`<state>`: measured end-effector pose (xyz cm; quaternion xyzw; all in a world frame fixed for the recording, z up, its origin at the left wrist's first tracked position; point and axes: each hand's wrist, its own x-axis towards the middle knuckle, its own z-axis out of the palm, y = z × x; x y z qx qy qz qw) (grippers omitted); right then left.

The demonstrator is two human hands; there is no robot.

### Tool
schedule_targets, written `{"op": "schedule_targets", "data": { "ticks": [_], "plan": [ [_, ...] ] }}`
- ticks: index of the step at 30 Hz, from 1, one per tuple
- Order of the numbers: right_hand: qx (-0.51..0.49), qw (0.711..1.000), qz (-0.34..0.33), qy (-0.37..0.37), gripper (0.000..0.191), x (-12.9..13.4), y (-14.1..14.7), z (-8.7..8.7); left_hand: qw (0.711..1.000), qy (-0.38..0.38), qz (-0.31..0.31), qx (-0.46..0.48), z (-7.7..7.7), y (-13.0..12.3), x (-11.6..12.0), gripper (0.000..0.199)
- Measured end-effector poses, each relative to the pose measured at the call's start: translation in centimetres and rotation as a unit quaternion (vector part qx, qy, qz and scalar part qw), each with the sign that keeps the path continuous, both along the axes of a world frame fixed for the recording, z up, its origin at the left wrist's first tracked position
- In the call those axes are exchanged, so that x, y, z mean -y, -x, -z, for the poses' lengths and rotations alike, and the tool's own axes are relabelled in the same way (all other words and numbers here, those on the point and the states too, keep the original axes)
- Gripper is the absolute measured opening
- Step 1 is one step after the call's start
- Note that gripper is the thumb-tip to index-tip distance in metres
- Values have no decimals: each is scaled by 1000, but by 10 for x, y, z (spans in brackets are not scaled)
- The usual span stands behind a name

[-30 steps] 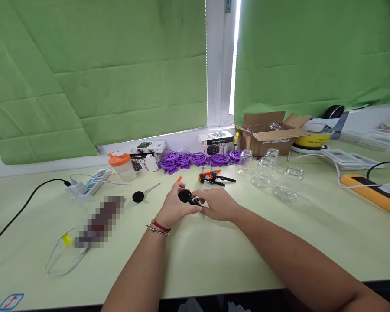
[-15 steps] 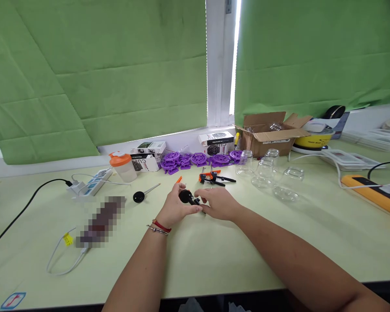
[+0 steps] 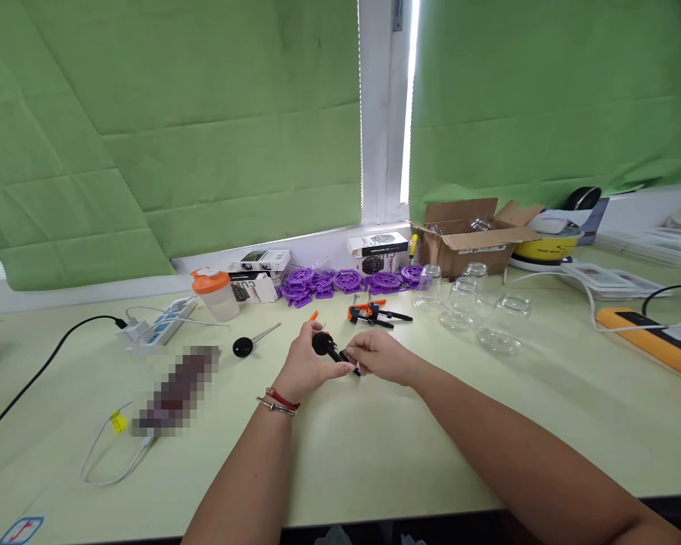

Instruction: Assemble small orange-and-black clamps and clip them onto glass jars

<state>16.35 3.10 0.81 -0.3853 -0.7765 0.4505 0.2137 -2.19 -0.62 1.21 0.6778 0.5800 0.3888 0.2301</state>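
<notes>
A black part with a round head and a narrow stem [image 3: 323,344] lies in my left hand [image 3: 305,362], whose fingers and thumb wrap round it. From the other side my right hand [image 3: 377,356] pinches at the stem's end, where small dark bits show by the fingertips; exactly what they grip is too small to tell. Behind my hands lie two black-and-orange clamp-like tools [image 3: 371,312]. Left of my left hand is a black disc with a thin metal rod [image 3: 243,347]. An orange piece [image 3: 313,316] peeks out just beyond my left fingers.
Several clear glass jars [image 3: 462,303] stand at right, before an open cardboard box [image 3: 468,246]. Purple plastic parts [image 3: 347,281] and printed boxes [image 3: 255,286] line the back. An orange-lidded shaker [image 3: 213,291], a power strip [image 3: 173,318] and a blurred-out object [image 3: 178,386] are at left.
My right fingers have drawn together into a tighter pinch at the stem's end, and the wrist has turned slightly. My left hand keeps its hold in nearly the same spot.
</notes>
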Motion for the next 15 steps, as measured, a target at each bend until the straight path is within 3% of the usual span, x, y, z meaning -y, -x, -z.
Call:
{"op": "schedule_targets", "data": {
  "ticks": [3, 6, 11, 15],
  "plan": [
    [-121, 961, -63, 240, 47, 4, 5, 2, 999, -31, -15, -39, 1, -2, 1, 79],
    [-185, 923, -69, 329, 43, 12, 10, 2, 995, -74, -23, -68, 3, -5, 1, 80],
    [-230, 916, -11, 329, 29, 18, 14, -2, 986, -137, -38, -86, 6, -9, 1, 94],
    [-214, 940, 15, 265, 25, 16, 14, -2, 987, -149, -26, -57, 9, -8, -1, 112]
  ]
}}
